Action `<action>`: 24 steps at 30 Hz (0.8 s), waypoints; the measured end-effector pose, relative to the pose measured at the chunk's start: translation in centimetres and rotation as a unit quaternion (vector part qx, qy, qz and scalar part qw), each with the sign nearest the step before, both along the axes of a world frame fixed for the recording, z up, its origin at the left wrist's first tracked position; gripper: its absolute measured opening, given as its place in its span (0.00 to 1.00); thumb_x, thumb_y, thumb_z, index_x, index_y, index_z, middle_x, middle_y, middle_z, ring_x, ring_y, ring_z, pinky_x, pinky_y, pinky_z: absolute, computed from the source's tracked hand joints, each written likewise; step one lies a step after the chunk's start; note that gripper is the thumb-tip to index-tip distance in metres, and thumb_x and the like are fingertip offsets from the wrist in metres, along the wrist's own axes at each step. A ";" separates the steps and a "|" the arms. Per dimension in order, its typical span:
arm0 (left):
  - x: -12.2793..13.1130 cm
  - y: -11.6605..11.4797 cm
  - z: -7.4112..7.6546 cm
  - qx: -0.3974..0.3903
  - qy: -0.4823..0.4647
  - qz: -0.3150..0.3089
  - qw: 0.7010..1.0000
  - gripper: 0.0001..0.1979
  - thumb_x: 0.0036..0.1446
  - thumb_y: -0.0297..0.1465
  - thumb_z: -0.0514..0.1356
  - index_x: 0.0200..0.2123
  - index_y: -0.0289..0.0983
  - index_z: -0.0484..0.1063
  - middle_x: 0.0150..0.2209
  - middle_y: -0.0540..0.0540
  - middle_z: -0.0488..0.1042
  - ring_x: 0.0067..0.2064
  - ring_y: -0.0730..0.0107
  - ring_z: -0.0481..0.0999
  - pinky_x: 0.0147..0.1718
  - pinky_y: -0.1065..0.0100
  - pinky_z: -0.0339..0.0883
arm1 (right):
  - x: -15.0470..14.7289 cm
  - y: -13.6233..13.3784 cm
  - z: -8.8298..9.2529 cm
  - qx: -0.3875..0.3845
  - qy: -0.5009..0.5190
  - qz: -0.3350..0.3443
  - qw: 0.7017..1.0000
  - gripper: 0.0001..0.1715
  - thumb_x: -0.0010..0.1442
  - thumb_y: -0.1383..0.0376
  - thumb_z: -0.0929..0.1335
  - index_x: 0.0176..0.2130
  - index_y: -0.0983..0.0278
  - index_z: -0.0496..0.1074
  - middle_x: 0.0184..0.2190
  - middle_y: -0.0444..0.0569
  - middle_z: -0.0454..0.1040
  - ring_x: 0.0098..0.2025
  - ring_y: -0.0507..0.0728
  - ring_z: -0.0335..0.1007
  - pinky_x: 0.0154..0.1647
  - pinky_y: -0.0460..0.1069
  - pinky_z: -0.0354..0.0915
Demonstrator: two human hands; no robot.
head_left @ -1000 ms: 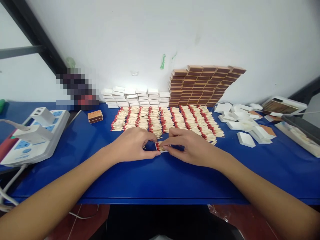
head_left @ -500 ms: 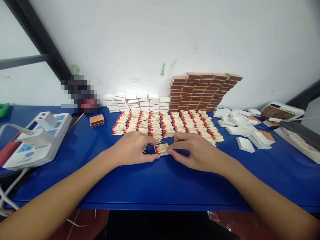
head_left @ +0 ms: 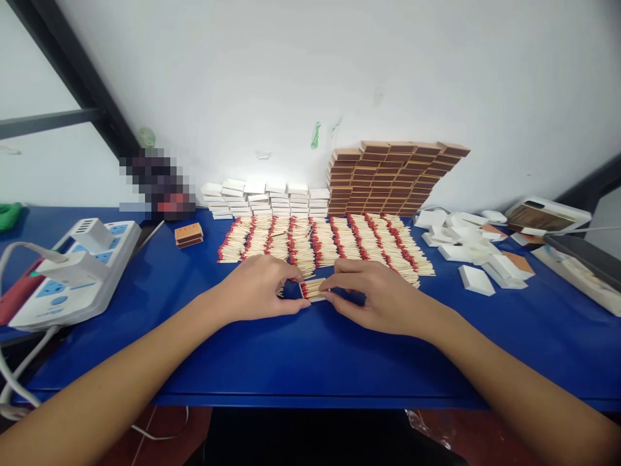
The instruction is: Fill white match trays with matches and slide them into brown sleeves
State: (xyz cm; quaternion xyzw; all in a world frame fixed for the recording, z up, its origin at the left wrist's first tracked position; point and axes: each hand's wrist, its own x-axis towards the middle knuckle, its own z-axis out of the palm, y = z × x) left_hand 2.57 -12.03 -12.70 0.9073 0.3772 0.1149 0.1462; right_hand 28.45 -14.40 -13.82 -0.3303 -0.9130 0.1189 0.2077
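Matchbox tray, clamped at one end by the left hand, the right hand at its other end with grip unclear, could tip if pushed unevenly, spilling its matches onto the surface near the match rows.

Nine match rows, six white stacks, one match-filled tray
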 end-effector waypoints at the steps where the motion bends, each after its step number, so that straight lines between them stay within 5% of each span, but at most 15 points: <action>1: 0.0 0.0 0.0 0.000 0.000 0.000 1.000 0.16 0.60 0.45 0.67 0.42 0.39 0.82 0.25 0.51 0.75 0.28 0.71 0.73 0.29 0.69 0.56 | 0.0 0.0 0.0 0.000 -0.001 0.003 1.000 0.13 0.68 0.68 0.67 0.47 0.62 0.81 0.33 0.48 0.71 0.33 0.54 0.68 0.33 0.50 0.61; 24: 0.0 -0.1 0.2 0.001 0.002 0.000 1.000 0.16 0.60 0.45 0.67 0.42 0.39 0.83 0.27 0.51 0.77 0.27 0.72 0.72 0.28 0.68 0.56 | -0.2 0.2 -0.6 -0.004 0.003 0.010 1.000 0.14 0.71 0.68 0.66 0.48 0.61 0.81 0.36 0.49 0.76 0.35 0.54 0.72 0.36 0.50 0.63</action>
